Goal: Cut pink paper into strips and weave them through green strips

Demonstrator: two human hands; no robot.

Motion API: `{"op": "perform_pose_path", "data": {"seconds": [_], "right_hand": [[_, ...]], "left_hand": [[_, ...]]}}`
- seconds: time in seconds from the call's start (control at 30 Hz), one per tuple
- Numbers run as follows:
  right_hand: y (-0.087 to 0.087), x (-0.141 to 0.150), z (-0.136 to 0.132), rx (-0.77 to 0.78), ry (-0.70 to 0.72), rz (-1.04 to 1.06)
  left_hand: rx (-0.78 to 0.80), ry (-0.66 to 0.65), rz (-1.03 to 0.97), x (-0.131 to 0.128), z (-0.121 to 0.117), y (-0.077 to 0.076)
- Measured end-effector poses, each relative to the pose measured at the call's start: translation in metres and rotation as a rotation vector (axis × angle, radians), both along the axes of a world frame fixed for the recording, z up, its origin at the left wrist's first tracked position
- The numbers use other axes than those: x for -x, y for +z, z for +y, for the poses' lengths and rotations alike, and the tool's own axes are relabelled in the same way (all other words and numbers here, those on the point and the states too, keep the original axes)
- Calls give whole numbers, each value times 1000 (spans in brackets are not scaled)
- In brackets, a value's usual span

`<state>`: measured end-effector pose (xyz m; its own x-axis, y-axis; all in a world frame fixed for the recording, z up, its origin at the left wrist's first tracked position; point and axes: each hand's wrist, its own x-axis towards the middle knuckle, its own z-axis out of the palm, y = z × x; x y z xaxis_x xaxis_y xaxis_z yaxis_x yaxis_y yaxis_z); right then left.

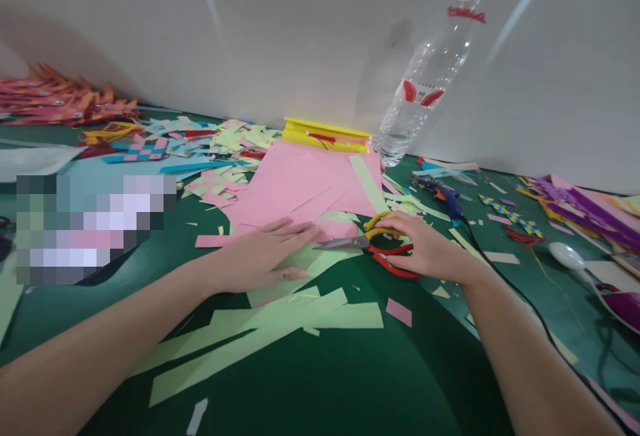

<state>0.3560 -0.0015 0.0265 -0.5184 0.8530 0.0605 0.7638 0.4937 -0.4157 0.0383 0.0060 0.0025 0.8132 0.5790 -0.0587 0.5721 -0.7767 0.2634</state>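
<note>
My left hand [263,253] lies flat with fingers stretched out on a stack of pink paper sheets [300,189] and a light green sheet [320,263] on the green table. My right hand [425,246] rests on a pair of scissors [373,246] with red and yellow handles, its fingers curled over the handles. The blades point left toward my left hand and look nearly closed. Long light green paper strips [260,336] lie in front of my left hand.
A clear plastic water bottle [425,83] leans against the white wall beside a yellow box [325,135]. A blue glue gun [443,193] with a black cord lies to the right. Woven paper pieces [150,149] and coloured strips [590,206] cover both sides. A blurred patch sits at left.
</note>
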Motion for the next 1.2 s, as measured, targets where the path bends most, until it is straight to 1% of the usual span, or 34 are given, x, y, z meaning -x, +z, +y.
{"op": "perform_pose_path", "data": {"seconds": [0.17,0.27,0.4,0.43,0.5,0.57,0.67,0.77,0.87,1.03,1.2], "right_hand": [[1,1,0,5,3,-12],[1,-1,1,12,-5,-17],[0,-3,1,16,-4,-10],[0,-3,2,14,-4,-10],[-1,-3,2,12,-8,-12],[-1,-3,2,10,-9,-17],[-1,-2,1,12,-1,-33],[-1,-1,0,13,-2,-60],[-1,2,-1,7,10,-72],[0,6,-2,-22,7,-60],[1,5,-1,-29,-4,-54]], "left_hand": [[-24,23,4,-6,-6,-1],[12,48,21,-11,-12,2],[38,71,-28,-11,-15,7],[30,65,-43,-9,-13,9],[-7,11,-80,-5,-9,10],[-10,-7,-81,0,-3,11],[5,-48,-75,4,4,8],[-9,-55,-68,5,7,3],[-30,-53,-54,4,8,0],[-53,-70,-42,3,6,1],[-33,-93,-64,0,5,1]]}}
